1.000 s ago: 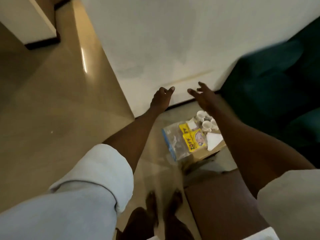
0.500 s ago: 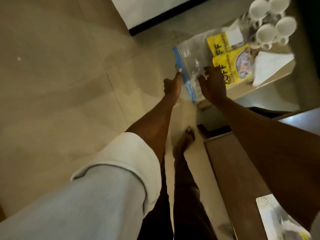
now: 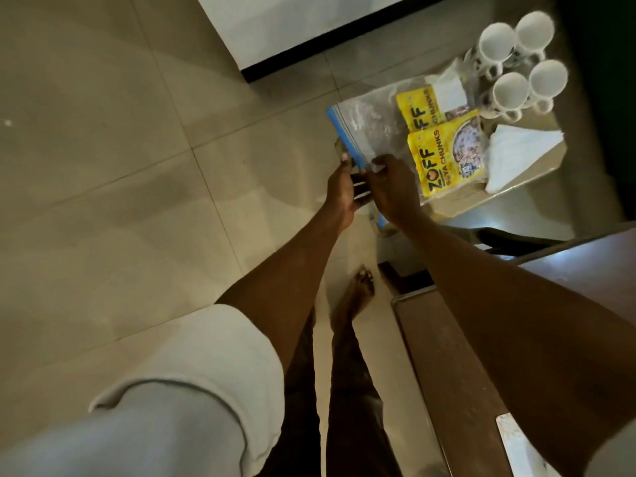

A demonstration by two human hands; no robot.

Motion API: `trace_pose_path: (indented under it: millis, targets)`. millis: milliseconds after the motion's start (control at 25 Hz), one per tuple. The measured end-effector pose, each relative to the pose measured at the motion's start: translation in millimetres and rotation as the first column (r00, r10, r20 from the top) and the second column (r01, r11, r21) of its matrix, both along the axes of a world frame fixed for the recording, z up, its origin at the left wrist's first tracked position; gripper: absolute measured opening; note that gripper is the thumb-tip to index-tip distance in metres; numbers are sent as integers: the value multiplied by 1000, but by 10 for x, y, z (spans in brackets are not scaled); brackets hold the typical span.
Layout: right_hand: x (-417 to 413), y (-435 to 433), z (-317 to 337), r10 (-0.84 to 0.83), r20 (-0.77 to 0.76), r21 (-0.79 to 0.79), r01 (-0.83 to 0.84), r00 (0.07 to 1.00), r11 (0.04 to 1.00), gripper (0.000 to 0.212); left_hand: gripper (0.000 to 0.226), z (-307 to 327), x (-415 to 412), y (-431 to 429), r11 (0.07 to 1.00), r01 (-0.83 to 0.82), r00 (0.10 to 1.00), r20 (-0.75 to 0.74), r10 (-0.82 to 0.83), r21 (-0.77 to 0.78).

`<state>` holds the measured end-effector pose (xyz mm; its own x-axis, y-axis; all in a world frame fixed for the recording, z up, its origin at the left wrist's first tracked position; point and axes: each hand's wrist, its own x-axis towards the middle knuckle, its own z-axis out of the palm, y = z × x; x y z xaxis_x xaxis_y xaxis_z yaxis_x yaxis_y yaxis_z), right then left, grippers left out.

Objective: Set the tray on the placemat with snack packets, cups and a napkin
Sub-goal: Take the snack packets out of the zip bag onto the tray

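While the tiled floor [image 3: 103, 184] filled most of the view, a brown table [image 3: 464, 356] ran down the right side, with a pale placemat [image 3: 516, 445] at its near corner. The tray [image 3: 547, 163] sat low beyond the table's far end, well apart from that placemat. On it lay a clear bag [image 3: 368, 125] with a blue strip at the left end, two yellow snack packets [image 3: 437, 163] just beside it, a folded white napkin [image 3: 516, 153] to their right, and four white cups [image 3: 509, 91] clustered at the far corner. Both hands met at the bag's near end. The left hand [image 3: 340, 187] curled round the blue strip, and the right hand [image 3: 394, 191] bent its fingers onto the plastic. Whether either also caught the tray's rim could not be told
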<state>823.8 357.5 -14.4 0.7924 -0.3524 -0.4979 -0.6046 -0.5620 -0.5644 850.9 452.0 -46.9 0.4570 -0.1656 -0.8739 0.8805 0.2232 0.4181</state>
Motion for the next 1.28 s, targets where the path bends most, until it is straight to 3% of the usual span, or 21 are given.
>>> trace_pose_path:
  millis: [280, 400, 520, 800, 1000, 1280]
  targets:
    - [225, -194, 543, -128, 119, -40, 134, 985, 990, 24, 33, 762, 252, -208, 984, 134, 962, 224, -158, 121]
    - [387, -352, 1140, -135, 217, -17, 142, 967, 990, 26, 51, 1367, 491, -381, 968, 170, 914, 337, -225, 186]
    - [542, -610, 1975, -149, 315, -27, 166, 937, 986, 26, 43, 2244, 723, -616, 941, 242, 853, 411, -323, 237]
    - [429, -820, 4332, -309, 546, 146, 275, 779, 950, 13, 35, 4902, 802, -838, 837, 304, 624, 568, -536, 455]
    - [217, -1069, 6003, -444, 687, 316, 313, 575, 896, 15, 31, 6707, 646, -1186, 818, 266, 346, 742, -575, 510]
    - [-584, -1715, 7050, -501, 783, 327, 441, 370, 836, 30, 32, 7709, 18, -2123, 784, 193, -6, 800, -600, 590]
